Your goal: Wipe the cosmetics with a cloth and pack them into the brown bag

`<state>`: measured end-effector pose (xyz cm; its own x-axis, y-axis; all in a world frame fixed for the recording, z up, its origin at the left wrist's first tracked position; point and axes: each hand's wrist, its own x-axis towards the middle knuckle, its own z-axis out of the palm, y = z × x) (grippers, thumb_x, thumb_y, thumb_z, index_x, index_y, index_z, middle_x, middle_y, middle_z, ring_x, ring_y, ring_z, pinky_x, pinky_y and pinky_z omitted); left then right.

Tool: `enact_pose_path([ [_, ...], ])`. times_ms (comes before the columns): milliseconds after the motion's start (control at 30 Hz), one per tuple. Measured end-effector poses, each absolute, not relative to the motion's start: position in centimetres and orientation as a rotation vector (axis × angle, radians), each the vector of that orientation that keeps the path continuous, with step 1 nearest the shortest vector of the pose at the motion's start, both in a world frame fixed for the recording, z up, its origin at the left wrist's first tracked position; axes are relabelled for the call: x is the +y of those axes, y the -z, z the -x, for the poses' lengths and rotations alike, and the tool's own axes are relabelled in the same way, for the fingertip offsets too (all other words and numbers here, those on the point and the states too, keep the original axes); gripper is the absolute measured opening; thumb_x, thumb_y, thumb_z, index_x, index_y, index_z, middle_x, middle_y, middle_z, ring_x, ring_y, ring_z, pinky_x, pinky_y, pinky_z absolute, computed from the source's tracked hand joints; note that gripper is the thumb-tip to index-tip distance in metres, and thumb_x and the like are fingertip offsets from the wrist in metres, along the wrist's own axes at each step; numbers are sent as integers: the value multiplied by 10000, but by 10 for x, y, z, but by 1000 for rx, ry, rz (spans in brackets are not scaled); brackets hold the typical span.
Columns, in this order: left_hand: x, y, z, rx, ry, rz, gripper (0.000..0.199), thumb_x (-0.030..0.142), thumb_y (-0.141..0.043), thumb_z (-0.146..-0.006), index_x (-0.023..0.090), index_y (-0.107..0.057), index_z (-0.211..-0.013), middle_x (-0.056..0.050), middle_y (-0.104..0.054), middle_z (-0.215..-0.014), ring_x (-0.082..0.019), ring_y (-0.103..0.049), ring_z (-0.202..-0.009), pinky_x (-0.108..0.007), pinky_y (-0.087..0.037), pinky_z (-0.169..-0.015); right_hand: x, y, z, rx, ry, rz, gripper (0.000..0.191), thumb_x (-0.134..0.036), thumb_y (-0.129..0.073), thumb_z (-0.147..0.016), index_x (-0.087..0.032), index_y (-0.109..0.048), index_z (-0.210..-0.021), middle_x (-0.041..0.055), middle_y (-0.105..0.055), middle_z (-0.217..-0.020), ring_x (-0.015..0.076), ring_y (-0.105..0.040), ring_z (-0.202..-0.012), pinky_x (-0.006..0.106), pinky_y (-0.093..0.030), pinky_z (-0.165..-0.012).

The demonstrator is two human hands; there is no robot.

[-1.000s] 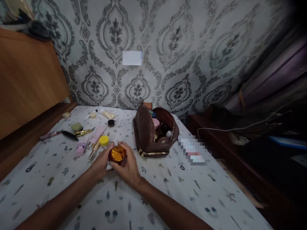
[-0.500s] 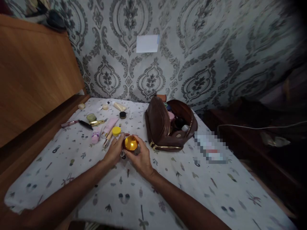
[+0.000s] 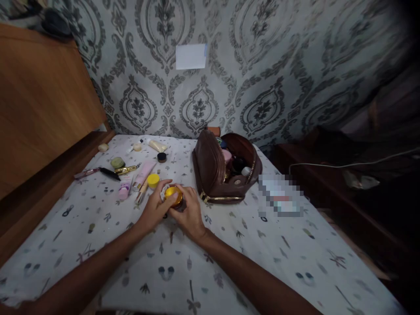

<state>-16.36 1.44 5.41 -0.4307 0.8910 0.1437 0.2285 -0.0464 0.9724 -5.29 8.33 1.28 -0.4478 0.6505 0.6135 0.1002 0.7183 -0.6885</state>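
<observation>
A round gold-lidded jar (image 3: 172, 195) is held between both hands above the patterned white cloth (image 3: 177, 271). My left hand (image 3: 156, 205) grips its left side, the thumb lying on the gold top. Fingers of my right hand (image 3: 190, 212) wrap round the right side. Just beyond my left hand stands a yellow-lidded pot (image 3: 153, 180). Left of it lie brushes (image 3: 142, 192), a long pink tube (image 3: 144, 174) and a small pink and white tube (image 3: 124, 189). The open brown bag (image 3: 211, 168), with several items inside, sits to the right of my right hand.
Farther back are a black-lidded pot (image 3: 162, 157), a cream tube (image 3: 157, 145), a green round item (image 3: 117, 162) and a gold tube (image 3: 126, 169). A blurred-out packet (image 3: 282, 197) lies right of the bag. A wooden cabinet (image 3: 46, 83) borders the left side.
The jar's gold top, tipped toward the camera before, now faces more upward. My left thumb has moved onto it. The whole view has shifted slightly.
</observation>
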Motion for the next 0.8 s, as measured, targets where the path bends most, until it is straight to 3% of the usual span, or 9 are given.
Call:
enact_pose_path([
  [100, 16, -54, 167, 1675, -1482, -1095, 481, 480, -618, -815, 198, -525, -1194, -38, -642, -981, -196, -629, -830, -294, -506, -758, 85, -7, 53, -1985, -784, 541, 678, -260, -751, -733, -194, -509, -1363, 108, -630, -1116, 288, -579, -1047, 450, -488, -932],
  [233, 20, -55, 171, 1602, -1507, -940, 504, 505, -650, -779, 212, -513, -1165, -1, -628, -864, -169, -623, -744, -267, -495, -702, 86, -1, 51, -2034, -989, 446, 795, -246, -659, -813, -218, -289, -1515, 117, -535, -1373, 269, -476, -1314, 444, -417, -1082],
  [300, 21, -56, 173, 1638, -1549, -916, 464, 510, -668, -765, 217, -547, -1103, -4, -627, -888, -171, -622, -778, -269, -495, -729, 85, 0, 51, -2031, -1079, 416, 754, -255, -611, -850, -223, -270, -1522, 111, -502, -1429, 259, -435, -1363, 455, -377, -1119],
  [400, 21, -56, 174, 1663, -1586, -892, 373, 501, -683, -763, 227, -604, -1004, -20, -652, -925, -192, -625, -863, -278, -496, -790, 86, 1, 53, -1907, -1213, 499, 740, -311, -676, -814, -212, -356, -1473, 128, -505, -1433, 276, -497, -1311, 467, -400, -1099],
  [567, 22, -47, 175, 1438, -1621, -867, 384, 418, -664, -781, 231, -645, -1115, -67, -679, -1117, -256, -577, -1151, -334, -457, -976, 95, 2, 59, -1591, -1355, 668, 640, -300, -785, -677, -192, -527, -1253, 114, -661, -1195, 257, -640, -1087, 422, -509, -977],
  [667, 21, -44, 173, 1432, -1604, -991, 414, 386, -628, -807, 213, -646, -1182, -87, -652, -1236, -270, -482, -1301, -366, -356, -1102, 102, 2, 60, -1457, -1412, 663, 560, -298, -760, -674, -179, -553, -1181, 113, -674, -1146, 247, -659, -1035, 413, -524, -953],
  [800, 17, -46, 166, 1547, -1551, -1168, 444, 395, -595, -860, 199, -611, -1257, -78, -543, -1419, -226, -358, -1412, -324, -196, -1185, 106, 2, 61, -1407, -1454, 633, 588, -282, -745, -670, -176, -563, -1218, 121, -650, -1210, 248, -645, -1080, 415, -508, -985],
])
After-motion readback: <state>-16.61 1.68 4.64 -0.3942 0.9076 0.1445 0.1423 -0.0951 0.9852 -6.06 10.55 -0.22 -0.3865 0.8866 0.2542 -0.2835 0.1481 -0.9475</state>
